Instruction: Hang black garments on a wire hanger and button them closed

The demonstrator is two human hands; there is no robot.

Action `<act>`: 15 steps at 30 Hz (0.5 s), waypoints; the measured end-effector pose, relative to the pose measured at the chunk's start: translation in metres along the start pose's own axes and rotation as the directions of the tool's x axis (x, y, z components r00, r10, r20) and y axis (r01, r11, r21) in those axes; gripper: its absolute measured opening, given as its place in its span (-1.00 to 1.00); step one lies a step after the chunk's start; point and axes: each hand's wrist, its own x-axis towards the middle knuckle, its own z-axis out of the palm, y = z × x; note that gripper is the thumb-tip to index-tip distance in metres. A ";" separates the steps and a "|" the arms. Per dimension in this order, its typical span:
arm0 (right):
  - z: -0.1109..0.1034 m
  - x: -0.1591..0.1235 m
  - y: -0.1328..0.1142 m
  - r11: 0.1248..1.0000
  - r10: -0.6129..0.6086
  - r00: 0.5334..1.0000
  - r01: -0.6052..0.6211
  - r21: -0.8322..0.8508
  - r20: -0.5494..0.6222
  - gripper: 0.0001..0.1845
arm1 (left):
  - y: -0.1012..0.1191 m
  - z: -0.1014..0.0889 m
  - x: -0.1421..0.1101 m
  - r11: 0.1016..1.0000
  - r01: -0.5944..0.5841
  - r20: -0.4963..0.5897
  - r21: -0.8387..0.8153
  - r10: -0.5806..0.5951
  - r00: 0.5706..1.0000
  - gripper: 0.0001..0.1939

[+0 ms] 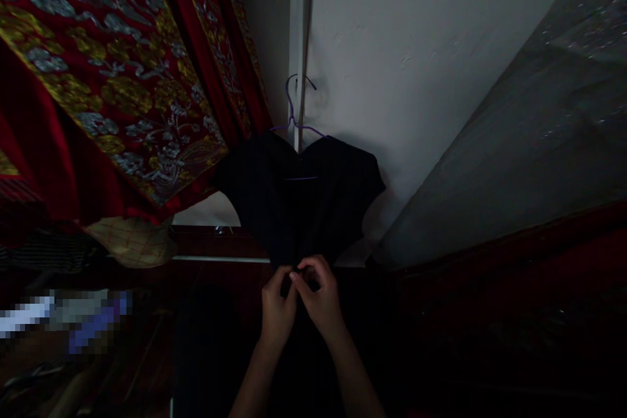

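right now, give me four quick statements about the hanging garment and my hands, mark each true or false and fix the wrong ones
1. The dark garment hangs on a thin hanger. True.
2. The two hands are wide apart. False: the left hand and right hand meet at the garment's front.
3. Red embroidered cloth hangs at the picture's left. True.
4. The right hand grips the hanger. False: it is below, pinching at the garment.

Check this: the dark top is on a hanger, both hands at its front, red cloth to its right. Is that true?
No: the head view shows the red cloth to the left of the dark top. The top is on a hanger, left hand and right hand at its front.
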 end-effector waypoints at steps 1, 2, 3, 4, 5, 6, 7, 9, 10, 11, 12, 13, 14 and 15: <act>0.001 0.000 0.001 1.000 0.028 1.000 -0.028 0.001 0.001 -0.89 | -0.001 0.000 -0.001 1.000 0.005 -0.021 -0.001 -0.005 1.000 -0.81; 0.002 0.001 0.002 0.998 0.063 0.998 -0.063 0.007 -0.011 -0.88 | -0.003 0.000 -0.002 1.000 0.005 -0.045 0.003 -0.004 0.999 -0.80; 0.004 0.000 0.002 0.995 0.098 0.995 -0.098 0.016 -0.023 -0.86 | -0.003 0.000 -0.002 1.000 -0.004 -0.068 0.013 0.005 0.998 -0.81; 0.006 0.000 0.002 0.992 0.126 0.991 -0.125 0.026 -0.032 -0.85 | -0.003 -0.001 -0.002 0.999 -0.020 -0.089 0.027 0.022 0.996 -0.83; 0.008 -0.001 0.002 0.989 0.145 0.989 -0.144 0.037 -0.039 -0.84 | -0.003 -0.002 -0.001 0.998 -0.039 -0.109 0.041 0.044 0.993 -0.85; 0.010 -0.002 0.002 0.987 0.155 0.987 -0.153 0.047 -0.040 -0.84 | -0.003 -0.003 -0.001 0.997 -0.057 -0.126 0.053 0.063 0.990 -0.86; 0.011 -0.003 0.001 0.987 0.157 0.987 -0.155 0.053 -0.041 -0.83 | -0.002 -0.004 -0.001 0.996 -0.070 -0.137 0.062 0.078 0.987 -0.85; 0.012 -0.004 0.001 0.987 0.151 0.988 -0.148 0.055 -0.044 -0.83 | -0.001 -0.005 -0.001 0.994 -0.081 -0.137 0.070 0.090 0.986 -0.83; 0.011 -0.005 0.002 0.988 0.151 0.988 -0.149 0.051 -0.041 -0.82 | -0.001 -0.005 -0.002 0.994 -0.083 -0.129 0.070 0.091 0.987 -0.82; 0.010 -0.005 0.002 0.988 0.152 0.988 -0.150 0.045 -0.033 -0.80 | -0.001 -0.005 -0.002 0.994 -0.086 -0.119 0.067 0.094 0.988 -0.81; 0.008 -0.005 0.003 0.988 0.153 0.988 -0.152 0.039 -0.020 -0.77 | -0.002 -0.004 -0.002 0.994 -0.094 -0.107 0.062 0.100 0.989 -0.80; 0.007 -0.005 0.004 0.988 0.153 0.988 -0.153 0.032 -0.010 -0.75 | -0.003 -0.004 -0.002 0.993 -0.104 -0.099 0.052 0.109 0.989 -0.79; 0.006 -0.005 0.004 0.988 0.150 0.989 -0.150 0.026 -0.003 -0.73 | -0.004 -0.003 -0.002 0.992 -0.123 -0.099 0.041 0.126 0.987 -0.78; 0.006 -0.005 0.005 0.989 0.144 0.990 -0.144 0.021 -0.002 -0.72 | -0.005 -0.003 -0.002 0.989 -0.147 -0.109 0.029 0.150 0.983 -0.78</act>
